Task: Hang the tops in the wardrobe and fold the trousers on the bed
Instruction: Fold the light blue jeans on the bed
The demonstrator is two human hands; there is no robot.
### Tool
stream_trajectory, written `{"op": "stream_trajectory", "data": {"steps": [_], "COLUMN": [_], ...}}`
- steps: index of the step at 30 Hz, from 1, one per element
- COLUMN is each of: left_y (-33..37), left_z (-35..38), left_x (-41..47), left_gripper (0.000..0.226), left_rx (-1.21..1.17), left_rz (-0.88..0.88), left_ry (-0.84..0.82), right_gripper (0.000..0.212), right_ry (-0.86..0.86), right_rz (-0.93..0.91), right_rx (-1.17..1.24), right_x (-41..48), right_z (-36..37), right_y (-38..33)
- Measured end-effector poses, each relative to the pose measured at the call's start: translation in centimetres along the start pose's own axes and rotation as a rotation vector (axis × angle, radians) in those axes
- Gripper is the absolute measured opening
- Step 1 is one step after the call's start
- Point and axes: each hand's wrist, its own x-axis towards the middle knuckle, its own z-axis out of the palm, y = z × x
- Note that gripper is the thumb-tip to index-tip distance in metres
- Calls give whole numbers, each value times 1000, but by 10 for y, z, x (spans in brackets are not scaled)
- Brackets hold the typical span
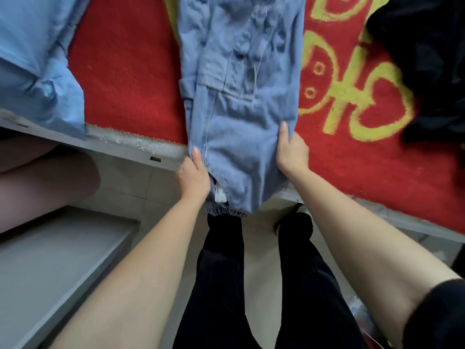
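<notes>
We stand at the edge of the bed [130, 147], both arms stretched forward. The blue trousers [241, 96] lie lengthwise on the red blanket [130, 71] that covers the bed, running straight away from us. Their near end hangs over the bed's grey edge, with a gathered elastic band [226, 212] at the bottom and a white label [220, 196] just above it.

Our left hand [193, 176] grips the left side of the trousers at the bed edge, thumb laid on top of the cloth and the fingers hidden underneath. Our right hand [292, 152] grips the right side a little farther up, thumb also on top and fingers tucked under the fabric. The cloth is drawn in between the two hands.

On the left of the bed lies a light blue top [37, 59], well apart from the trousers, its lower corner reaching over the edge. On the far right a dark garment [427, 59] sits in a heap on the blanket, whose yellow pattern [352, 102] shows between it and the trousers. Below our arms we see our own black-clad legs [219, 285] on the pale tiled floor [261, 248], and a grey flat surface [50, 260] at lower left.
</notes>
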Motion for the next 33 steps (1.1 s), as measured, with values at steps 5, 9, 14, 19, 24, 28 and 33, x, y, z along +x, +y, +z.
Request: {"op": "stream_trajectory", "data": {"steps": [5, 9, 14, 19, 24, 28, 33], "left_y": [13, 65, 119, 140, 159, 194, 269], "left_z": [-8, -21, -16, -1, -14, -29, -53], "left_x": [10, 29, 82, 122, 124, 127, 155], "left_gripper": [23, 49, 68, 67, 67, 71, 38], "left_rx": [216, 120, 551, 772, 874, 976, 974], "left_rz": [-49, 171, 693, 507, 450, 301, 347], "left_ry": [-111, 151, 201, -78, -172, -372, -254], "right_gripper": [46, 57, 59, 59, 57, 34, 34], "right_ry": [-74, 85, 220, 122, 70, -217, -205], "right_rz": [77, -12, -474, -534, -655, -512, -151], "right_rx": [-252, -76, -473, -696, -650, -588, 8], "right_x": [16, 38, 85, 116, 125, 147, 200], "right_z": [-21, -30, -27, -25, -54, -92, -128], "right_y": [-13, -40, -44, -27, -43, -87, -174]}}
